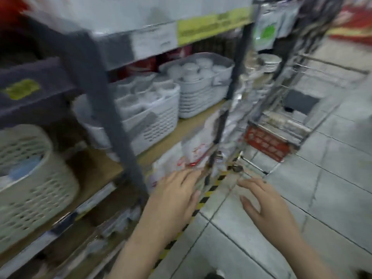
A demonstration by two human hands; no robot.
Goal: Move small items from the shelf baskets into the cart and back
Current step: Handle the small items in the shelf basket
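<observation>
Left hand [177,190]: fingers straight and apart, holding nothing.
Right hand [263,204]: fingers spread, empty.
Baskets [161,117]: white, on the shelf [112,166].
Cart [281,125]: probably the blurred wire frame at right.

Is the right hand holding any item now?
No, the right hand is empty, its fingers spread open above the tiled floor.

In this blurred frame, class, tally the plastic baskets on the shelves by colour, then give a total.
White baskets: 2, one nearer, one further along the same shelf.
Cream baskets: 1, at the left edge.
Total: 3
</observation>
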